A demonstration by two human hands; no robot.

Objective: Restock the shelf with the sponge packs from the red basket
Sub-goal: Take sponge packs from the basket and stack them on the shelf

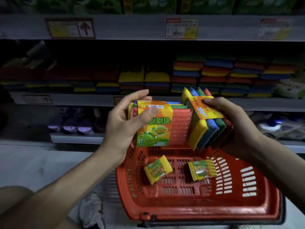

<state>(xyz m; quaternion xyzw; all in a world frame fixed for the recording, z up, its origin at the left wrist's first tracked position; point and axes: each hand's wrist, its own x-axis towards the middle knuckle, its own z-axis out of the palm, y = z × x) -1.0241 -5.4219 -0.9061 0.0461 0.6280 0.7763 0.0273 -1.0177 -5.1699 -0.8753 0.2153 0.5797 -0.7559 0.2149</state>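
Observation:
My left hand [125, 123] grips a sponge pack [165, 124] with an orange and green label, its red face turned toward me. My right hand [236, 126] holds a second sponge pack [206, 129] on edge, showing yellow, blue, green and red layers under an orange band. Both packs hover above the red basket [247, 204], which sits on the floor below. Two small sponge packs lie in the basket, one at the left [157, 171] and one at the right [202, 169]. Stacked sponge packs [214, 75] fill the shelf [82, 100] behind my hands.
An upper shelf edge [132, 27] carries price tags. A lower shelf holds purple items [71, 124] at left and white packages [280, 126] at right. Pale floor [41, 166] lies left of the basket.

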